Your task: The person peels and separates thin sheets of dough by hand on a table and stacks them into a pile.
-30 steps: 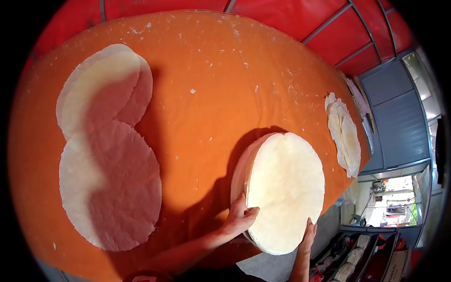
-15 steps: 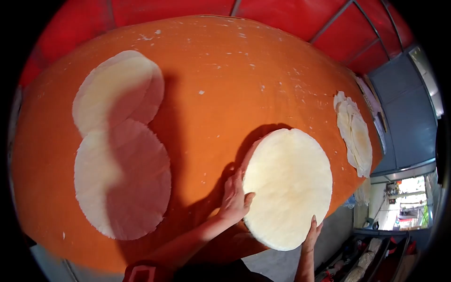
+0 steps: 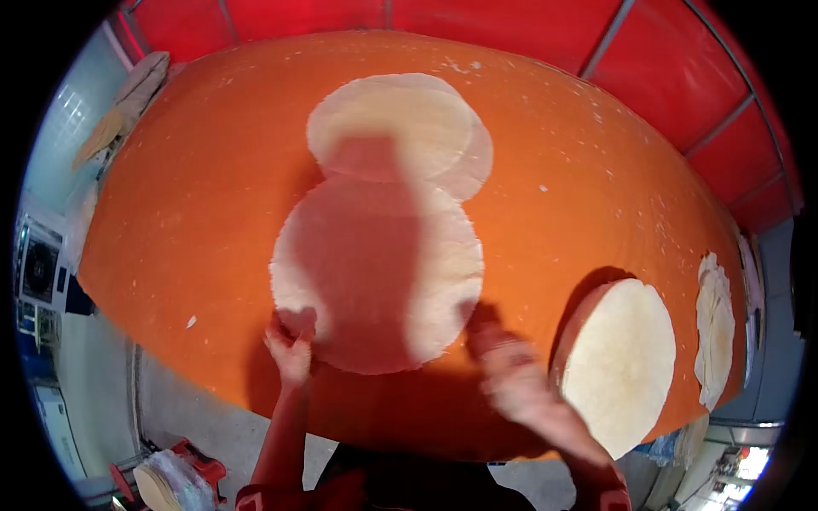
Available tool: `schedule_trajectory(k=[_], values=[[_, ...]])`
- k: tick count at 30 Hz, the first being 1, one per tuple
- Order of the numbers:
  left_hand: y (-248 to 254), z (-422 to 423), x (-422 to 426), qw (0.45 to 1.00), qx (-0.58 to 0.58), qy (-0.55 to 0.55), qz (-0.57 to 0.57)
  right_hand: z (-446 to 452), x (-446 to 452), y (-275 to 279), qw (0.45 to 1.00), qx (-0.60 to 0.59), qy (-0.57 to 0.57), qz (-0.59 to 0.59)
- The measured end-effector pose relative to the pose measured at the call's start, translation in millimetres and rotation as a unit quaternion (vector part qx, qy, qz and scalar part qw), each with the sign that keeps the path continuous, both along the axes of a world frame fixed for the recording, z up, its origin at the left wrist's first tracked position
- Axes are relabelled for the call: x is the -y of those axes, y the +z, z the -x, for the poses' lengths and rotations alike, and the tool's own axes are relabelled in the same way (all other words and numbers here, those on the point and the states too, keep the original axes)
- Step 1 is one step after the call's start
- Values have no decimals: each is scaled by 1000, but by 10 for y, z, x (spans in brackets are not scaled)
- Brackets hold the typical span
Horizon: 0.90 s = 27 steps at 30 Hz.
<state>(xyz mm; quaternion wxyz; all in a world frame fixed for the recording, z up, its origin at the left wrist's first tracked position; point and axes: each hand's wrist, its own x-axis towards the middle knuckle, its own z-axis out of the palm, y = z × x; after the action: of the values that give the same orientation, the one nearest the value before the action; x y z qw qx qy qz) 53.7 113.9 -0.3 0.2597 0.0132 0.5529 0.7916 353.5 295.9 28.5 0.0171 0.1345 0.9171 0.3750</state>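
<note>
A thin round flatbread [image 3: 443,294] lies flat on the orange table, mostly in shadow, its far edge meeting two overlapping rounds [image 3: 392,119]. At its near left edge is my left hand [image 3: 290,351], thumb and fingers closed on the rim. My right hand [image 3: 515,375] is smeared by motion, just off the lower right edge of the same flatbread; its fingers cannot be made out clearly. To the right of that hand sits a thick pale stack of round flatbreads [image 3: 622,366], close to the table's near edge.
Folded flatbread pieces [image 3: 714,332] lie at the table's far right. The orange table [image 3: 579,230] carries white flakes and backs onto a red panel wall [image 3: 511,30]. A red stool [image 3: 196,464] with a plastic bag stands on the floor at lower left.
Both hands have left the thick stack, which now rests farther right in view. They have come to the shadowed round, left hand on its left edge, right hand near its right. My view has turned left.
</note>
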Motion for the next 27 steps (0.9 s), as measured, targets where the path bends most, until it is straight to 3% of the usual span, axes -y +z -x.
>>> schedule_trajectory(k=[1,2,4,6,7,9,10,12,13,15,17,19,20,21,23,27], values=[[-289,154,248,979,-140,-96,115,424,227,39,1000,-3,8,0],[189,-11,139,995,54,-12,78,871,435,132,960,-115,151,205],[408,-23,81,991,75,-40,103,1254,639,162,849,-215,285,390],[481,87,40,980,61,-142,127,1450,750,96,797,-69,171,575],[343,167,65,980,57,-143,124,1563,539,193,710,-7,149,688],[-89,300,104,973,-45,-141,175,1813,158,518,782,5,58,621],[18,296,131,987,-50,-108,109,1952,-41,642,804,10,27,594],[248,376,414,986,-74,-61,138,2279,-432,660,821,-143,-97,544],[107,527,713,980,-169,-84,63,2458,-569,619,815,-217,-155,514],[169,664,1039,979,-129,-33,153,2858,-786,346,847,-229,-111,467],[228,652,1163,981,-81,41,169,3161,-925,83,875,-241,-63,416],[-12,669,1401,977,-59,49,198,3410,-1041,-143,911,-353,50,206],[-52,692,1448,971,-34,53,229,3504,-1149,-229,911,-357,17,205],[-96,705,1479,971,-30,58,231,3534,-1285,-296,912,-353,22,208],[-40,677,1441,973,-54,56,218,3590,-1495,-294,923,-166,-70,341],[112,707,1431,977,-4,22,214,3760,-1610,-218,920,-35,-76,384]])
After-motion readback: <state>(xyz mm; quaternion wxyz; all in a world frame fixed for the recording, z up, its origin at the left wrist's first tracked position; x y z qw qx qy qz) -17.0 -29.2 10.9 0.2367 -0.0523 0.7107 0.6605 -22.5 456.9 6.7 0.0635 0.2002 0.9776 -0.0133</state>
